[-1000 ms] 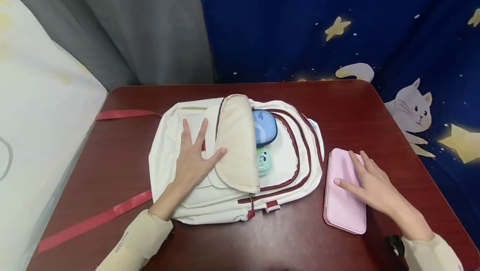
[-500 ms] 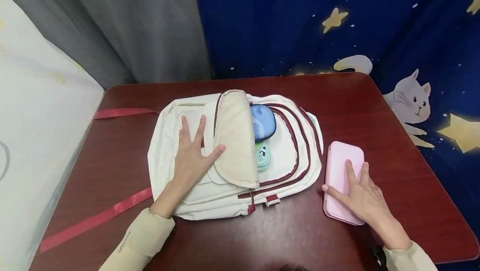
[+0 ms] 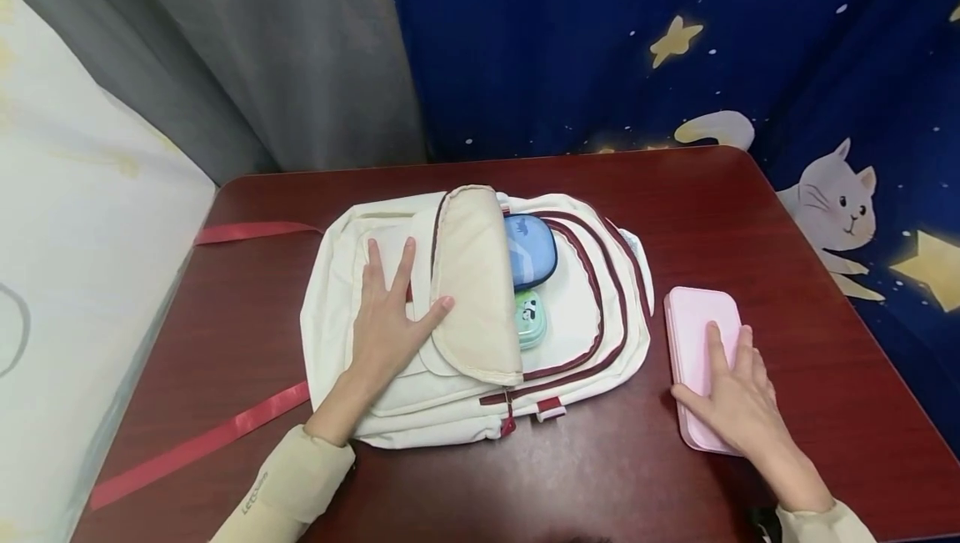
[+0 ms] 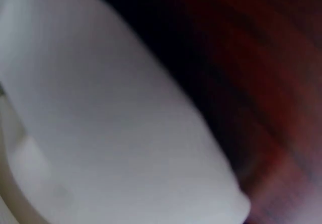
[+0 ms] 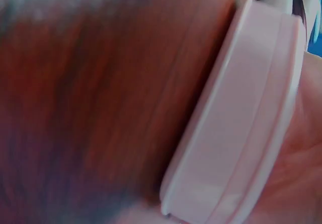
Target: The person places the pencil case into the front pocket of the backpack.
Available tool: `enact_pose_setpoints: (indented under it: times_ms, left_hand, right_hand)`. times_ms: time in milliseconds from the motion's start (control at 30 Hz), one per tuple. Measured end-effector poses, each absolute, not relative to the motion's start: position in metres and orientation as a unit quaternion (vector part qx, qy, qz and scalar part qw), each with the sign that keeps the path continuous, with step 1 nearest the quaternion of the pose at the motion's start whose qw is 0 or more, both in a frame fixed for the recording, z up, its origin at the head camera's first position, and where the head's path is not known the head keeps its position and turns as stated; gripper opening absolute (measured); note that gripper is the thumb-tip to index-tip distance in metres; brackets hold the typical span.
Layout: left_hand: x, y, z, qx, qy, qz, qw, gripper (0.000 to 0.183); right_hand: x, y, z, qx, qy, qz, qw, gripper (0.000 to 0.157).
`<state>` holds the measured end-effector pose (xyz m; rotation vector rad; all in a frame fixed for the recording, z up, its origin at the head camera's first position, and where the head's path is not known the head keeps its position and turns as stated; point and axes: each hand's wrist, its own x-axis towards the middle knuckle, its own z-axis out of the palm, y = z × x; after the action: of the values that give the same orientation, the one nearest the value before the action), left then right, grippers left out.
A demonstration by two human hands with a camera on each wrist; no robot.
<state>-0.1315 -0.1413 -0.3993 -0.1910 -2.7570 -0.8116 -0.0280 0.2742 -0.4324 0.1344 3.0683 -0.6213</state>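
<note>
My left hand (image 3: 386,326) lies with fingers spread on a cream backpack (image 3: 330,309), its thumb over the edge of the folded-back flap (image 3: 476,293). A blue zip case (image 3: 531,251) and a small mint-green panda box (image 3: 531,319) poke out from beneath that flap. My right hand (image 3: 738,397) spans a pink pencil case (image 3: 693,334) on the table, thumb at its left edge and fingers toward the right edge. Up close in the right wrist view, the pencil case (image 5: 226,118) shows its side wall, with the palm against its top. Pale fabric fills most of the left wrist view.
The bag lies on a dark red-brown table (image 3: 600,476). Two red straps, a lower one (image 3: 202,447) and an upper one (image 3: 255,231), trail left from it. Grey and blue star-patterned curtains (image 3: 600,51) hang behind the table, and a white cloth (image 3: 90,276) is at the left.
My right hand has drawn back toward the near end of the pencil case, and its thumb has gone from the top to the left edge. My left hand stays on the backpack.
</note>
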Motion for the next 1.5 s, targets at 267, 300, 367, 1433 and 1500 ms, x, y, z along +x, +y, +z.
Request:
enact_pose_setpoints:
  times_ms: [267,300,367,1433,1500]
  left_hand:
    - [-0.130,-0.143,-0.399,-0.066,-0.949,-0.278,0.135,0.086]
    - [-0.130,-0.144,-0.399,-0.067,-0.949,-0.277,0.135,0.086]
    - [-0.130,-0.144,-0.399,-0.067,-0.949,-0.276,0.137,0.085]
    - [-0.127,-0.140,-0.402,-0.108,-0.936,-0.282,0.183,0.069]
    - [-0.127,-0.140,-0.402,-0.106,-0.936,-0.283,0.179,0.069]
  right_hand:
    - [-0.029,0.278,-0.431,0.063,0.976,-0.209,0.024,0.107]
    - [-0.029,0.278,-0.430,0.062,0.975,-0.211,0.020,0.107]
    - [-0.029,0.279,-0.429,0.059,0.974,-0.218,0.011,0.105]
    - [-0.059,0.278,-0.384,-0.115,0.944,-0.249,-0.185,0.091]
    - [-0.064,0.269,-0.379,-0.159,0.938,-0.243,-0.190,0.088]
